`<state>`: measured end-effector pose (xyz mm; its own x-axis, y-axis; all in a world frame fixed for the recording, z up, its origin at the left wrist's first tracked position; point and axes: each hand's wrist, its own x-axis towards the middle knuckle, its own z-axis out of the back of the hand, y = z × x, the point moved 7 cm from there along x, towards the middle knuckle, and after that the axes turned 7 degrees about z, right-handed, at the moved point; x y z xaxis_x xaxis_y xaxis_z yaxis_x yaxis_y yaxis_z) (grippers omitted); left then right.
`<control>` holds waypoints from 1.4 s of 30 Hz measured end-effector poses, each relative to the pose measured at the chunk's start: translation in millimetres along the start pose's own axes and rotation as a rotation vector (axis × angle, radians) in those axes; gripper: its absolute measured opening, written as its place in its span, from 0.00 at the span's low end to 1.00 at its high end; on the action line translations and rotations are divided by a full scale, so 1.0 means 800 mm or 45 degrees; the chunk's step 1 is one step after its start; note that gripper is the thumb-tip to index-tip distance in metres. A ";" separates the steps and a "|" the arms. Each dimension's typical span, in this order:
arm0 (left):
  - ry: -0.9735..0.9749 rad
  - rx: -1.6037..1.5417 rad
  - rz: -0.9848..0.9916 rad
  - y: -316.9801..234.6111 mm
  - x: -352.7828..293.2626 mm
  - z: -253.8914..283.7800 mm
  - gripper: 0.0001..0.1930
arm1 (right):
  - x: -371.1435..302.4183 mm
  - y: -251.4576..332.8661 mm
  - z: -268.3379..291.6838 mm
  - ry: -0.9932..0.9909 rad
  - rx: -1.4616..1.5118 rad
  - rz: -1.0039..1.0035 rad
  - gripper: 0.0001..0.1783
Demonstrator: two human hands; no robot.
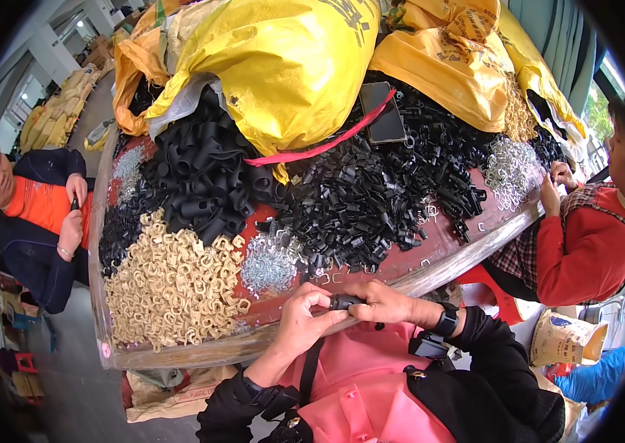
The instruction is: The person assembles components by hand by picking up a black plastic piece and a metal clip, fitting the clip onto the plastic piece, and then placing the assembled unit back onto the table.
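Both my hands meet at the table's near edge, around a short black tube-shaped plastic part (344,301). My left hand (302,319) grips its left end between thumb and fingers. From the other side, my right hand (384,304) closes on the same part. Just beyond my hands lie small silver U-shaped metal pieces (337,277) and a heap of small screws (268,264). A large pile of beige plastic clips (172,288) spreads to the left of my left hand. Small black plastic parts (357,203) are heaped farther back.
Larger black tubular fittings (198,166) fill the table's back left. Big yellow sacks (290,66) spill over the far side, with a phone (382,111) and a pink strip (327,148) beside them. One co-worker (43,214) works at left, another (586,221) at right. The wooden rim (268,340) borders the table.
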<state>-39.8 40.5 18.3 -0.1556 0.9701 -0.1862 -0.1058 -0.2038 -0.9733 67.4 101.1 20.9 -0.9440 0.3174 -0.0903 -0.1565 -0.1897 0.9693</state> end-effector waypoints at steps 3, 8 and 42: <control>-0.031 0.104 -0.076 -0.013 0.000 0.004 0.11 | 0.002 -0.008 0.000 0.007 0.042 0.017 0.21; -0.063 0.177 -0.111 -0.020 0.000 0.004 0.11 | 0.002 -0.013 -0.001 0.021 0.084 0.053 0.21; 0.178 -0.854 0.154 -0.001 0.010 -0.044 0.34 | -0.032 0.047 0.012 -0.286 -0.097 0.905 0.38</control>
<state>-6.4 53.2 12.7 0.0043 0.9628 -0.2700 0.5413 -0.2293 -0.8090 88.2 95.0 61.8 -0.7446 0.2748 0.6084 0.4415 -0.4808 0.7575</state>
